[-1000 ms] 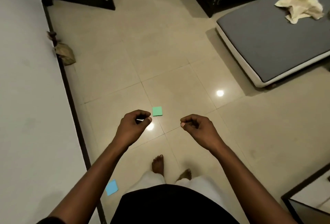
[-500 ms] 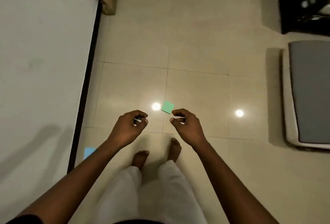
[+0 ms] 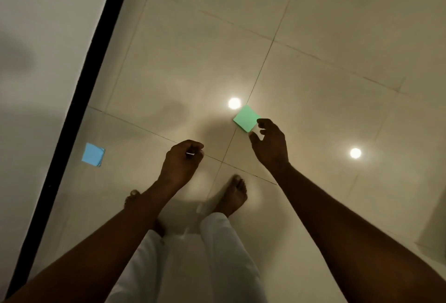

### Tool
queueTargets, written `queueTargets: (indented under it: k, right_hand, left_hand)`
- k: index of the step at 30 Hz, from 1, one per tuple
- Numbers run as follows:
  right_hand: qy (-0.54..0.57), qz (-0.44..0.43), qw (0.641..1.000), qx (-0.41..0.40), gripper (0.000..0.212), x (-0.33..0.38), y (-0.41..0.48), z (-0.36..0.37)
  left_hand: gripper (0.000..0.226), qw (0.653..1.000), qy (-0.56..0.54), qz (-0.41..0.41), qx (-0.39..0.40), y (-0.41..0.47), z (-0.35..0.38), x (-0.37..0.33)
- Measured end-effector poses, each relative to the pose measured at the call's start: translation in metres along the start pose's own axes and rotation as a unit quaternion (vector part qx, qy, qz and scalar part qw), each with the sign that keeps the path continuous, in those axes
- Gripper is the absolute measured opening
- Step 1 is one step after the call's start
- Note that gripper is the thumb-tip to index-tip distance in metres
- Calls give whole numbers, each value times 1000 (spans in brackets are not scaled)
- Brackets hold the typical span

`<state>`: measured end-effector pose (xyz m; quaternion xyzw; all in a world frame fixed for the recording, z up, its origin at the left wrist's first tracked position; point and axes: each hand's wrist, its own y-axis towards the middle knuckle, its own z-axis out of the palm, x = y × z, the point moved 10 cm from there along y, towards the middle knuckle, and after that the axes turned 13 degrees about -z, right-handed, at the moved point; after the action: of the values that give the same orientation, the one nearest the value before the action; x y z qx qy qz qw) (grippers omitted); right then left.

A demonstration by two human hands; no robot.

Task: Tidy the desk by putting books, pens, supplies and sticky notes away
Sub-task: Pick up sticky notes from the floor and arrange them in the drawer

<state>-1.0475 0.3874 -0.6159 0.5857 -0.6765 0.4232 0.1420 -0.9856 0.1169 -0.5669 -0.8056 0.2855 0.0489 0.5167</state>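
A green sticky note (image 3: 245,118) lies flat on the beige tiled floor, beside a tile joint. My right hand (image 3: 269,142) reaches down to its lower right corner, with thumb and fingers apart around that corner; whether they touch it I cannot tell. My left hand (image 3: 182,161) hangs lower and to the left with its fingers curled shut. A thin pale sliver shows between thumb and finger, too small to identify. A blue sticky note (image 3: 93,154) lies on the floor at the left, close to the dark skirting.
A white wall with a black skirting strip (image 3: 79,100) runs diagonally along the left. My bare feet (image 3: 233,194) and white trousers are directly below my hands. Two ceiling lights reflect as bright spots (image 3: 355,153) on the tiles.
The view has dropped closer to the floor. My right hand has opened and stretched forward to the green note's corner. My left hand stays curled. The mattress has left the view.
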Motion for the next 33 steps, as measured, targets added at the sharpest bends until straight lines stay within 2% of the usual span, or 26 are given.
queueTargets:
  k: [9, 13, 19, 22, 27, 29, 33]
  right_hand:
    - [-104, -7, 989, 104, 79, -95, 89, 127]
    - [-145, -4, 986, 86, 79, -132, 132, 151]
    - [-212, 23, 974, 77, 95, -177, 160, 166]
    - [-274, 25, 959, 65, 87, -176, 159, 172]
    - [-297, 26, 953, 62, 63, -169, 155, 178]
    - [-263, 19, 963, 60, 51, -164, 154, 179]
    - [-107, 1, 994, 16, 22, -130, 144, 187]
  left_hand:
    - [13, 998, -48, -27, -34, 122, 25, 83]
    - [14, 997, -56, -19, -45, 163, 23, 118]
    - [16, 997, -54, -9, -48, 201, 29, 153]
    - [14, 998, -53, -1, -43, 208, 36, 156]
    - [14, 998, -51, -2, -33, 217, 43, 151]
    - [14, 998, -52, 2, -29, 220, 42, 147]
    - [15, 998, -53, 15, -33, 221, 26, 144]
